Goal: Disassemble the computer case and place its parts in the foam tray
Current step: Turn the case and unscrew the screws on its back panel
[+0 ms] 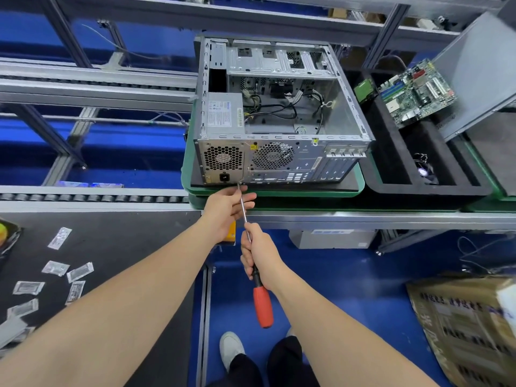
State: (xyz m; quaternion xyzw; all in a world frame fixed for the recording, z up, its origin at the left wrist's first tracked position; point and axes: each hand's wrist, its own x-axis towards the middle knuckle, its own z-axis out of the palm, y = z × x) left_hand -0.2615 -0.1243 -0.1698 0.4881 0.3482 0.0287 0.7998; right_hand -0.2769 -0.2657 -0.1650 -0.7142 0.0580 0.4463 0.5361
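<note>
An open grey computer case (343, 107) lies on its side on a green pallet (360, 185), rear panel toward me. Its power supply (222, 114) sits in the left corner with loose cables beside it. My right hand (259, 256) grips a long screwdriver (262, 305) with a red and black handle; the tip meets the rear panel's lower edge near the power socket. My left hand (226, 210) pinches the steel shaft close to the tip. To the right, a black foam tray (391, 188) holds a green motherboard (416, 92), a small fan (424, 171) and a green drive (364, 89).
A grey side panel (480, 76) leans over the tray at far right. Roller conveyor rails run left of the case. A dark bench at lower left carries several small silver packets (79, 272). A cardboard box (469, 328) stands on the blue floor at lower right.
</note>
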